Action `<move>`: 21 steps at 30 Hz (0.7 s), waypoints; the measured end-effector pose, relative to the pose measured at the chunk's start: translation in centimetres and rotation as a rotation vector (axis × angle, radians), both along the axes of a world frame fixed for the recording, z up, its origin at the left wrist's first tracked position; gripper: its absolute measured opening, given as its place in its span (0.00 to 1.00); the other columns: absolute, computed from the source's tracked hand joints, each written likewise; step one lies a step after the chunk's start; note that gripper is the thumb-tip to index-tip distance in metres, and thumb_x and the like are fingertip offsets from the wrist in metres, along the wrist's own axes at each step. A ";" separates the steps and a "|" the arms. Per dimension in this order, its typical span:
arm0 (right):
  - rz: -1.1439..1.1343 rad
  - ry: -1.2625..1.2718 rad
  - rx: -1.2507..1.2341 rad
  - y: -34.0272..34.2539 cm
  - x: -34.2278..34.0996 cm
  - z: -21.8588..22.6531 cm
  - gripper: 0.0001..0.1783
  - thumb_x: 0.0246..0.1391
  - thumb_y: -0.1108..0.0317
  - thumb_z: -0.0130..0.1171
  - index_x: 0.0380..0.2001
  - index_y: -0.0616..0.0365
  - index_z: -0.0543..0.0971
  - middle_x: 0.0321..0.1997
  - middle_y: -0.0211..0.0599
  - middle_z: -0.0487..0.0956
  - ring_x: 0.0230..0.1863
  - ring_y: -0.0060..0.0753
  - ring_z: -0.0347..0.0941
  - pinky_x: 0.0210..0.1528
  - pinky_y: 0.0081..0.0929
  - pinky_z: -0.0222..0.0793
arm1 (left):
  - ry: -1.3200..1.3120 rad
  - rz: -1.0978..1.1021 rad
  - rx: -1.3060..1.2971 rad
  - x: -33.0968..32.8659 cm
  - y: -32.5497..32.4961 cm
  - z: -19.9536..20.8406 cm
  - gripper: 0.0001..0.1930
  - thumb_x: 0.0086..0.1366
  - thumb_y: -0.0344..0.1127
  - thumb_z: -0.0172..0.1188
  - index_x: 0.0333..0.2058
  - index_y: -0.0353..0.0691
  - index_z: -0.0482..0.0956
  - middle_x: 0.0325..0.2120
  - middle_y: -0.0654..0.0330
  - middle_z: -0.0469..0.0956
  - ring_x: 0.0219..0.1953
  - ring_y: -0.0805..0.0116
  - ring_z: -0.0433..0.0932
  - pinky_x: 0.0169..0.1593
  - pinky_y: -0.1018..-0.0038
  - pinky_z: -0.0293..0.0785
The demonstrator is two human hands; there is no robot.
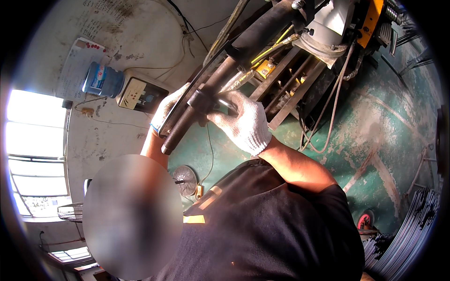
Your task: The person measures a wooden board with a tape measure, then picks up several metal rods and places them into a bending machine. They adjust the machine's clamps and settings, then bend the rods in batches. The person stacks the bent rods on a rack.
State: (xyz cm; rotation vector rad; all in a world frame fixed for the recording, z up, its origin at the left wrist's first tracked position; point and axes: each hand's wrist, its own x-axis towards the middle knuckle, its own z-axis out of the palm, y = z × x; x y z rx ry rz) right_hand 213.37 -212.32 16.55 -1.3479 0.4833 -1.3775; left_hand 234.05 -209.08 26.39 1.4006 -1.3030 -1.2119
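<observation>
A thick threaded rod (181, 127) slants down to the left from a machine's dark cylinder (262, 29). On the rod sits a dark metal collar (202, 101). My right hand (243, 122), in a white knit glove, is at the collar's right side, with fingers and thumb closed around a short metal piece (227, 104) beside it. My left hand (169, 107), also gloved, is against the rod's left side, next to a long thin dark bar (190, 89). The bar and rod hide most of the left fingers.
The machine has a slatted steel frame (294, 89) and hanging cables (335, 100). A blue water jug (104, 80) stands left, by the wall. A round grey base (185, 180) rests on the green floor. Bundled metal rods (408, 234) lie at lower right.
</observation>
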 end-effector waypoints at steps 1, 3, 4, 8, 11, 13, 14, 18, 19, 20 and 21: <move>-0.003 -0.004 -0.006 0.0 0.0 0.0 0.19 0.56 0.67 0.79 0.47 0.64 0.85 0.38 0.47 0.90 0.36 0.34 0.88 0.41 0.30 0.83 | 0.015 0.007 -0.001 0.0 0.0 0.0 0.23 0.77 0.42 0.65 0.63 0.35 0.80 0.35 0.51 0.88 0.25 0.65 0.87 0.23 0.75 0.81; -0.004 -0.004 -0.014 0.0 0.0 0.0 0.19 0.56 0.68 0.79 0.47 0.65 0.85 0.39 0.47 0.90 0.36 0.34 0.89 0.41 0.30 0.83 | 0.039 0.012 0.011 -0.1 0.0 -0.1 0.23 0.77 0.42 0.65 0.63 0.35 0.80 0.35 0.51 0.88 0.25 0.65 0.87 0.23 0.75 0.81; 0.000 0.000 -0.015 0.0 -0.1 0.1 0.19 0.56 0.68 0.78 0.47 0.65 0.85 0.39 0.47 0.90 0.36 0.34 0.89 0.42 0.30 0.83 | 0.047 0.015 0.020 -0.1 0.1 0.0 0.23 0.77 0.42 0.65 0.63 0.34 0.80 0.35 0.51 0.88 0.25 0.65 0.87 0.23 0.75 0.81; 0.022 -0.004 -0.007 0.0 -0.4 0.7 0.20 0.57 0.69 0.78 0.48 0.66 0.84 0.40 0.47 0.90 0.38 0.32 0.89 0.43 0.29 0.84 | 0.032 -0.056 0.053 -0.5 0.1 1.2 0.23 0.78 0.38 0.65 0.64 0.30 0.78 0.40 0.48 0.87 0.32 0.63 0.88 0.32 0.70 0.84; 0.018 0.014 -0.023 0.0 -0.5 0.7 0.20 0.57 0.70 0.78 0.49 0.67 0.83 0.41 0.47 0.91 0.39 0.31 0.89 0.44 0.29 0.84 | -0.012 -0.086 0.047 -0.4 0.2 1.3 0.23 0.78 0.36 0.65 0.65 0.29 0.77 0.43 0.47 0.87 0.35 0.62 0.88 0.36 0.69 0.85; 0.023 0.006 -0.011 0.1 -0.6 0.9 0.20 0.57 0.70 0.78 0.49 0.67 0.84 0.41 0.47 0.91 0.40 0.31 0.89 0.44 0.28 0.84 | -0.036 -0.078 0.045 -0.2 0.2 1.2 0.22 0.78 0.36 0.65 0.64 0.29 0.78 0.42 0.47 0.87 0.35 0.62 0.88 0.36 0.69 0.85; 0.024 0.003 -0.004 0.1 -0.6 0.9 0.20 0.57 0.70 0.78 0.49 0.67 0.84 0.41 0.47 0.91 0.40 0.31 0.89 0.44 0.28 0.84 | -0.045 -0.072 0.047 -0.1 0.2 1.1 0.22 0.78 0.37 0.65 0.64 0.29 0.78 0.42 0.47 0.87 0.35 0.62 0.88 0.36 0.69 0.85; 0.044 -0.014 0.004 0.1 -0.5 1.1 0.20 0.57 0.70 0.78 0.49 0.67 0.84 0.41 0.48 0.91 0.40 0.30 0.89 0.44 0.28 0.84 | -0.056 -0.039 0.073 0.7 0.3 0.6 0.22 0.80 0.40 0.62 0.63 0.29 0.79 0.42 0.45 0.87 0.34 0.59 0.88 0.35 0.68 0.85; 0.035 -0.007 0.003 0.1 -0.6 1.1 0.20 0.57 0.70 0.78 0.49 0.67 0.84 0.41 0.48 0.91 0.40 0.30 0.89 0.44 0.28 0.83 | -0.055 -0.020 0.093 0.4 0.1 0.8 0.22 0.80 0.40 0.62 0.63 0.29 0.79 0.41 0.45 0.87 0.34 0.59 0.88 0.35 0.67 0.85; 0.027 -0.001 0.002 0.0 -0.7 1.1 0.20 0.56 0.70 0.78 0.48 0.67 0.84 0.41 0.48 0.91 0.40 0.30 0.89 0.44 0.28 0.83 | -0.054 -0.002 0.113 -0.1 -0.1 1.1 0.22 0.81 0.41 0.61 0.62 0.28 0.79 0.41 0.44 0.87 0.33 0.58 0.89 0.35 0.67 0.85; 0.035 -0.002 0.012 -0.1 -0.6 0.9 0.20 0.56 0.69 0.79 0.48 0.67 0.84 0.41 0.48 0.91 0.39 0.30 0.89 0.43 0.28 0.83 | -0.053 0.017 0.133 -0.4 -0.2 1.3 0.22 0.81 0.41 0.60 0.62 0.28 0.79 0.41 0.44 0.87 0.33 0.57 0.89 0.35 0.66 0.85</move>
